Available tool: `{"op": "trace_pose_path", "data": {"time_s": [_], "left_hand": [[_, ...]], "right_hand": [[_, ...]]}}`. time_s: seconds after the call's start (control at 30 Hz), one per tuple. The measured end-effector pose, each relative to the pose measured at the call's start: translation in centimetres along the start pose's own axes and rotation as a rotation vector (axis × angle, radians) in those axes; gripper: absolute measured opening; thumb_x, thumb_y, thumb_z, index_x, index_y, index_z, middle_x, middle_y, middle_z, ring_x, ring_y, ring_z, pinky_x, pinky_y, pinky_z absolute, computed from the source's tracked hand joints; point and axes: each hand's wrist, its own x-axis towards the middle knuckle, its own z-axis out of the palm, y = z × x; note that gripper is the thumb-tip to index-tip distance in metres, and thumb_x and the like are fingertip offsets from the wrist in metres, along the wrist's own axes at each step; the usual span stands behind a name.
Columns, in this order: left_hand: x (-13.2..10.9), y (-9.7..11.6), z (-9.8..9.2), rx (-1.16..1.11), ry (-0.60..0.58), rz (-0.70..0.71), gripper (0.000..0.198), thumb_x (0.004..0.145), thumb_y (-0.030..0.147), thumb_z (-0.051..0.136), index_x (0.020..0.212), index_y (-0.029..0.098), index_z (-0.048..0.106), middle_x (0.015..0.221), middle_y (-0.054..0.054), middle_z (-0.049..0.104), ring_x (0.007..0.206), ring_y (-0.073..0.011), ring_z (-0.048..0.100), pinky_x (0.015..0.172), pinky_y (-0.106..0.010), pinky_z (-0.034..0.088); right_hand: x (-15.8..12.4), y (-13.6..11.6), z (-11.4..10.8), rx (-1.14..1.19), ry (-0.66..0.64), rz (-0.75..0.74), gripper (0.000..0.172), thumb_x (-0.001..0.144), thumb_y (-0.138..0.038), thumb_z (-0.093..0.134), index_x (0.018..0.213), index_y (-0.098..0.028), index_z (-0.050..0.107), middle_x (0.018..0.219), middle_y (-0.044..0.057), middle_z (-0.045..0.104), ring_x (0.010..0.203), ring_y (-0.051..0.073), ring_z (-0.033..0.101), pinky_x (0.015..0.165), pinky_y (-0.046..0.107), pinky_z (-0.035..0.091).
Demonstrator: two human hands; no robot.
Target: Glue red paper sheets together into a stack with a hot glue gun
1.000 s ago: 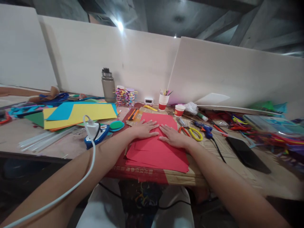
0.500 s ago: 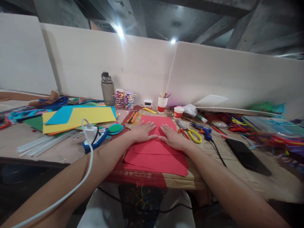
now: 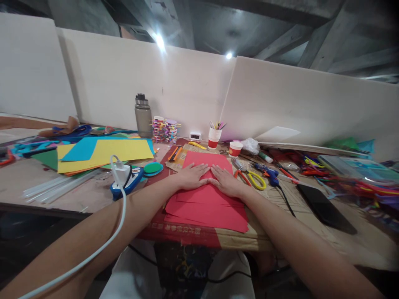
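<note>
Several sheets of red paper (image 3: 207, 211) lie stacked a little unevenly on the cardboard in front of me. My left hand (image 3: 193, 176) rests flat on the upper part of the stack, fingers stretched out toward the right. From the other side my right hand (image 3: 225, 180) presses flat on the same paper, its fingers pointing up and left. The fingertips and thumbs of both hands meet or nearly meet near the middle. Pliers with red handles (image 3: 243, 177) and scissors with yellow handles (image 3: 257, 180) lie just right of my right hand.
Yellow and blue paper sheets (image 3: 124, 150), a blue power strip (image 3: 134, 182) with a white cable, and clear glue sticks (image 3: 59, 187) lie left. A blue glue gun (image 3: 272, 176) and black phone (image 3: 322, 207) lie right. A bottle (image 3: 143, 118) and paper cups (image 3: 214, 138) stand behind.
My left hand has slid right across the red paper, closing the gap to my right hand. The right hand has hardly moved. The view has shifted slightly.
</note>
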Motion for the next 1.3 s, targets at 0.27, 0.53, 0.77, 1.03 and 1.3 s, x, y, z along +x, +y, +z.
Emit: {"op": "trace_pose_path", "data": {"time_s": [0.27, 0.53, 0.77, 1.03, 1.3], "left_hand": [[-0.1, 0.1, 0.1, 0.002, 0.013, -0.052, 0.073, 0.091, 0.063, 0.021, 0.148, 0.017, 0.025, 0.155, -0.012, 0.021, 0.143, -0.0229, 0.019, 0.114, -0.044, 0.014], [-0.3, 0.2, 0.0, 0.007, 0.022, -0.12, 0.079, 0.088, 0.067, 0.023, 0.148, 0.016, 0.025, 0.154, -0.012, 0.023, 0.143, -0.0242, 0.019, 0.115, -0.043, 0.014], [-0.4, -0.1, 0.3, 0.004, 0.073, -0.102, 0.081, 0.086, 0.071, 0.022, 0.15, 0.021, 0.019, 0.156, -0.01, 0.015, 0.144, -0.026, 0.016, 0.114, -0.045, 0.014], [-0.1, -0.2, -0.1, -0.002, -0.017, -0.072, 0.077, 0.089, 0.067, 0.021, 0.149, 0.019, 0.023, 0.156, -0.009, 0.018, 0.144, -0.0239, 0.016, 0.114, -0.048, 0.014], [-0.2, -0.2, -0.2, -0.041, -0.021, -0.073, 0.082, 0.086, 0.072, 0.017, 0.149, 0.02, 0.024, 0.155, -0.008, 0.019, 0.144, -0.0241, 0.017, 0.114, -0.047, 0.012]], "right_hand": [[-0.1, 0.2, 0.2, 0.005, 0.019, -0.02, 0.078, 0.092, -0.062, 0.024, 0.147, -0.007, 0.027, 0.153, 0.019, 0.022, 0.142, 0.028, 0.017, 0.114, 0.048, 0.019], [-0.2, 0.2, 0.3, 0.004, 0.034, -0.011, 0.081, 0.09, -0.066, 0.023, 0.147, -0.007, 0.03, 0.153, 0.019, 0.023, 0.142, 0.028, 0.019, 0.114, 0.046, 0.02], [-0.5, -0.5, 0.1, 0.019, 0.17, -0.057, 0.076, 0.09, -0.062, 0.032, 0.145, -0.009, 0.034, 0.152, 0.018, 0.025, 0.142, 0.028, 0.017, 0.114, 0.049, 0.02], [-1.0, -1.4, -1.2, -0.04, 0.092, -0.004, 0.068, 0.091, -0.061, 0.032, 0.135, -0.012, 0.049, 0.143, 0.016, 0.043, 0.131, 0.028, 0.042, 0.107, 0.041, 0.033], [-1.2, -1.7, -2.0, -0.122, 0.104, 0.049, 0.06, 0.094, -0.056, 0.024, 0.11, -0.018, 0.068, 0.117, 0.014, 0.066, 0.107, 0.03, 0.062, 0.091, 0.04, 0.046]]}}
